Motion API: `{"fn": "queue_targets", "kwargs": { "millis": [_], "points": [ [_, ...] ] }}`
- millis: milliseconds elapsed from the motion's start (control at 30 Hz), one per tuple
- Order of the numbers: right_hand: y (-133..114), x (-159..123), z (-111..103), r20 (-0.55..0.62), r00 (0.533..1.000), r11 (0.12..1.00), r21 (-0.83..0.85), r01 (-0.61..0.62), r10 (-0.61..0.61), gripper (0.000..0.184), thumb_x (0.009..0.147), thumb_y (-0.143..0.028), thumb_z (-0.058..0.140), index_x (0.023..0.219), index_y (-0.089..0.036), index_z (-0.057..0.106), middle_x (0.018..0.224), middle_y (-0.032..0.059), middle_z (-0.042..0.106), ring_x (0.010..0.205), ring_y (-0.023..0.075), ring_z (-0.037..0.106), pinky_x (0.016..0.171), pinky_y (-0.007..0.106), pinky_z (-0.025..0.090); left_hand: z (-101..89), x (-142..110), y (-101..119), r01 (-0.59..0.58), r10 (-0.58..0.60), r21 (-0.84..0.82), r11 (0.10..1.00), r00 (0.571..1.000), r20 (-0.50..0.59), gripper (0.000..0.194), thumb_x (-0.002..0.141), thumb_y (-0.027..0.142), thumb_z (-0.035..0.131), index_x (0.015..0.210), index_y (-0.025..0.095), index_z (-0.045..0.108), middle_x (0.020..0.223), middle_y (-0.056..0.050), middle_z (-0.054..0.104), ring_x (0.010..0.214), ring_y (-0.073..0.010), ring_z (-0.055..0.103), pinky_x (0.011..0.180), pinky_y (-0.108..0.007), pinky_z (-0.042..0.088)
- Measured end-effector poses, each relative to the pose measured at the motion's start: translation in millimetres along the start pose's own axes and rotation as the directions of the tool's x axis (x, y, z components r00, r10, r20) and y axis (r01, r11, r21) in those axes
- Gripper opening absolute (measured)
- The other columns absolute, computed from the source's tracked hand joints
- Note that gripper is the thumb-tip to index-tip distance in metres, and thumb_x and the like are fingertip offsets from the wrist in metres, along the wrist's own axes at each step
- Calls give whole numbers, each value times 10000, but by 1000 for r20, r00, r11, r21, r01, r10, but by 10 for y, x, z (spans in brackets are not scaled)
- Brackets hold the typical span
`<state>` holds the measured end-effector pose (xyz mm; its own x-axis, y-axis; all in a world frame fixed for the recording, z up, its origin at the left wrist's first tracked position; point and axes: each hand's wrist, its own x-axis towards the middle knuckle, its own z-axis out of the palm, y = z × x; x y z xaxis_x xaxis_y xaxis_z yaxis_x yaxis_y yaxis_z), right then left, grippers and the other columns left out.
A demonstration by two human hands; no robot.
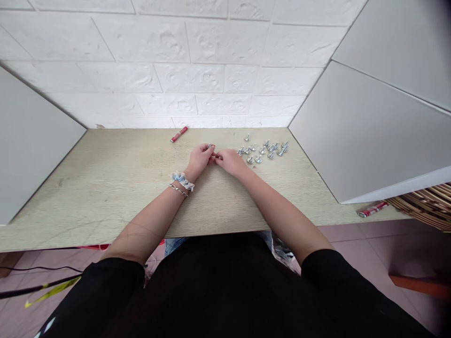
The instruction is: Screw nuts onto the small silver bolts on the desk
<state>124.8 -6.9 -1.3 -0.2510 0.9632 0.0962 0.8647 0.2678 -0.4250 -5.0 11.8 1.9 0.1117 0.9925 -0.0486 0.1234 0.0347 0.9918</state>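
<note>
My left hand [200, 157] is closed over the wooden tabletop, its thumb and fingers pinching a small silver bolt [210, 145] whose tip shows above the fingers. Against those fingertips, my right hand [229, 161] is also pinched shut; whatever lies between its fingers is mostly hidden. Just right of my right hand stand several silver bolts with wide round bases [262, 150], most with the threaded shank pointing up. One bolt [247, 137] sits a little behind the others.
A red marker-like tube [179, 134] lies near the white brick wall [207, 84]. Another red tube [372, 209] rests by a wicker basket [426, 204] at right. Grey panels [380, 122] flank the tabletop [105, 188] on both sides.
</note>
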Motion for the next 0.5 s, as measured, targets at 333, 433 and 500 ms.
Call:
{"fn": "queue_targets", "kwargs": {
  "millis": [333,433,500],
  "points": [
    [40,30,9,-379,923,968,248,37,62,274,890,-267,500,1037,-156,703,1030,69,715,821,150,638,818,269,469,-1,11,-24,-46,45,64,997,999,4,127,856,194,527,759,136,585,661,9,588,514,-58,494,510,-180,400],
    [5,10,15,-427,903,965,254,68,49,319,911,-262,478,1139,-158,677,1127,87,696,867,157,655,854,281,491,-4,10,-40,-98,92,161,982,995,48,174,851,231,524,713,137,570,620,16,568,510,-68,483,519,-195,382],
    [-24,-9,17,-416,909,970,227,89,15,333,919,-256,478,1175,-153,665,1148,96,691,946,168,657,882,279,491,-10,6,-47,-156,136,254,954,986,96,202,842,242,519,674,139,564,565,27,537,507,-77,465,525,-206,361]
  ]
}}
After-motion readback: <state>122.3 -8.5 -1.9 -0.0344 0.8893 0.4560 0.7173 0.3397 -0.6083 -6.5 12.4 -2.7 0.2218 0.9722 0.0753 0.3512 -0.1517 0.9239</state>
